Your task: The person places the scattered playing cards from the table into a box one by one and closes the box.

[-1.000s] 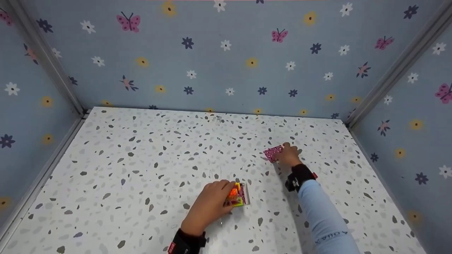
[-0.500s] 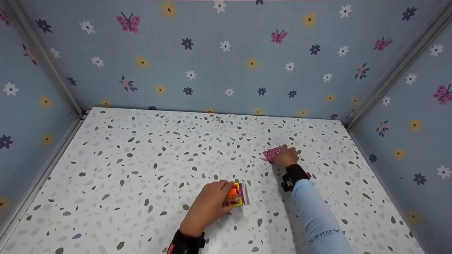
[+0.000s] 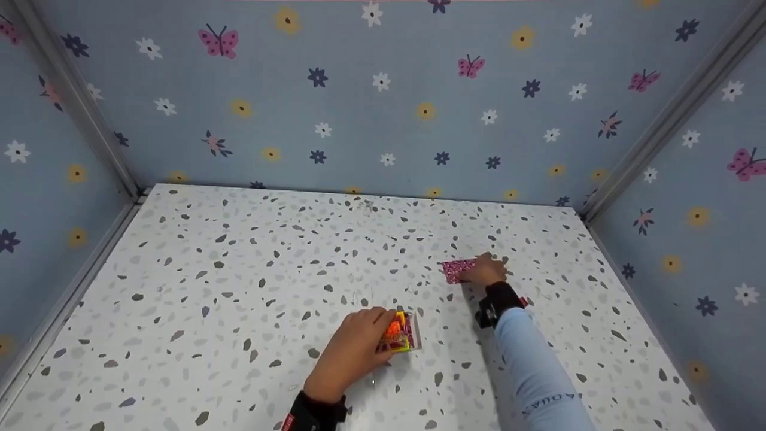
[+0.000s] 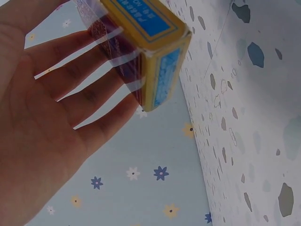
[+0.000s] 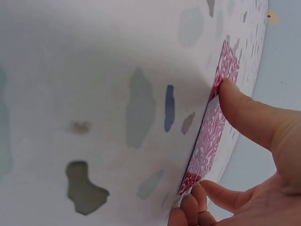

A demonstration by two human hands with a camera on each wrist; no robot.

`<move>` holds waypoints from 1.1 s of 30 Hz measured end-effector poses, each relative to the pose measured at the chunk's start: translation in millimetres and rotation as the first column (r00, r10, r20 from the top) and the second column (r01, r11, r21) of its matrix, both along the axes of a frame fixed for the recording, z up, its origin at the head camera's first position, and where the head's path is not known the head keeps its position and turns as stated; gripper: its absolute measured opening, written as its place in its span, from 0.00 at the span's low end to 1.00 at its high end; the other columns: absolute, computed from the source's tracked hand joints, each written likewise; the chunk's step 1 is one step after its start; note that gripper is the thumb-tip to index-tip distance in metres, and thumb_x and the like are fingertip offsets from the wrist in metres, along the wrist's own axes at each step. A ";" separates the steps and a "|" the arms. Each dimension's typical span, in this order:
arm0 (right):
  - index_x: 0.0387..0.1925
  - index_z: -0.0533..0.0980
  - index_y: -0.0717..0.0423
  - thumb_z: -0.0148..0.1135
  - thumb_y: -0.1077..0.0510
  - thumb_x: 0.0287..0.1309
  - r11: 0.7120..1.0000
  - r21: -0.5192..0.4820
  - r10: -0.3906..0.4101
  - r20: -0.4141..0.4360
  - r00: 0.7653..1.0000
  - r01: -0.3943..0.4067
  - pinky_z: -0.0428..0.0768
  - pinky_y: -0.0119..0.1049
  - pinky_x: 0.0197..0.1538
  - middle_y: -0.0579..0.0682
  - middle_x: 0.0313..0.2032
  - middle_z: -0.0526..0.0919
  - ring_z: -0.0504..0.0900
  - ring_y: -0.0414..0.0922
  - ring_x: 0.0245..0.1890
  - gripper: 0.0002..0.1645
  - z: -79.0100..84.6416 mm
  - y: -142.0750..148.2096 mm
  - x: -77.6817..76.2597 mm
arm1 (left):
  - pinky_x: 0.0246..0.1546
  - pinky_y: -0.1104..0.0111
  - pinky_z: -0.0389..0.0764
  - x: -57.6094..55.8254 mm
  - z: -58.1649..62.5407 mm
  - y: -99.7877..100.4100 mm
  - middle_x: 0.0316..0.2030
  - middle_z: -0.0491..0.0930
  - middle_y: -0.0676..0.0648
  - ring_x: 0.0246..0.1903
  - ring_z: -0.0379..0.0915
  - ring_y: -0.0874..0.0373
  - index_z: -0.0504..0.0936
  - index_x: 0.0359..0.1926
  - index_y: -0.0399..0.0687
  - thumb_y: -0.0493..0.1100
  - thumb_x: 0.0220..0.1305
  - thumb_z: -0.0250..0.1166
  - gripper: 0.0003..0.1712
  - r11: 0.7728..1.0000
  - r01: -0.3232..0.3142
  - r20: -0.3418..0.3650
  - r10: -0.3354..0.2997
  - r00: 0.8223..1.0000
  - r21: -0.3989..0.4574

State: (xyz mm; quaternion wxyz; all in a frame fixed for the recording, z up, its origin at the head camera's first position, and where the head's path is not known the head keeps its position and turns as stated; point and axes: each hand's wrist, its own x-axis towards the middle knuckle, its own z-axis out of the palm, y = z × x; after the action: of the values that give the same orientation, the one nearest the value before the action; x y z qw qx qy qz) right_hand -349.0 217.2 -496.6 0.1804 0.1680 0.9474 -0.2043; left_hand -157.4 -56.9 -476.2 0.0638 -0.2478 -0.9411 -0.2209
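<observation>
My left hand (image 3: 353, 341) grips a small card box (image 3: 395, 334) on the speckled table, thumb at its near side and fingers over the far side. The box has a yellow-edged front with orange print, and a clear plastic edge at its right. In the left wrist view, the fingers lie along the box's wall (image 4: 155, 52), which is yellow and blue with printed lettering. Farther right, my right hand (image 3: 486, 270) holds a pink-patterned playing card (image 3: 455, 271) low on the table. The right wrist view puts the thumb on one edge of the card (image 5: 211, 127) and fingertips at its lower end.
The white table (image 3: 239, 299) is speckled with grey chips. A blue wall (image 3: 383, 120) with flowers and butterflies closes off the back, with similar panels at left and right. Grey metal posts (image 3: 652, 114) stand in the corners.
My right hand has shifted slightly nearer and left, and the pink card has turned to lie straighter across the table. My left hand and the card box have stayed in place.
</observation>
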 end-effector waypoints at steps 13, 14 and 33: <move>0.60 0.53 0.79 0.63 0.55 0.53 0.994 -0.101 0.033 -0.106 0.994 -0.044 0.65 0.52 0.65 0.75 0.59 0.61 0.63 0.66 0.60 0.45 -11.3 4.5 -3.0 | 0.56 0.58 0.72 0.6 1.3 0.0 0.51 0.76 0.47 0.51 0.73 0.52 0.72 0.59 0.42 0.50 0.47 0.71 0.37 1.000 -0.001 0.006 0.001 1.000 -0.004; 0.60 0.52 0.80 0.63 0.58 0.52 0.989 -0.136 0.042 -0.133 0.990 -0.060 0.64 0.52 0.65 0.75 0.58 0.62 0.64 0.65 0.60 0.45 -14.9 7.4 -4.2 | 0.56 0.58 0.72 0.7 1.4 0.0 0.51 0.76 0.47 0.52 0.73 0.51 0.71 0.59 0.42 0.50 0.47 0.71 0.37 1.000 -0.002 0.009 0.002 1.000 -0.004; 0.59 0.63 0.64 0.53 0.73 0.54 0.877 -0.427 0.054 -0.368 0.928 -0.220 0.81 0.35 0.32 0.64 0.39 0.78 0.76 0.39 0.26 0.29 14.8 -2.3 45.7 | 0.57 0.56 0.72 -1.3 -0.2 -0.9 0.53 0.76 0.45 0.53 0.72 0.50 0.71 0.60 0.42 0.50 0.49 0.70 0.38 1.000 -0.015 0.046 0.015 0.999 0.005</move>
State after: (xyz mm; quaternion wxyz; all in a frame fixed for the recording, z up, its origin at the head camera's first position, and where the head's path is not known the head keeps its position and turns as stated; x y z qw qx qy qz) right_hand -303.2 214.9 -481.8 0.0604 0.0133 0.8978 -0.4361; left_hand -158.7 -57.9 -476.4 0.0445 -0.2355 -0.9436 -0.2284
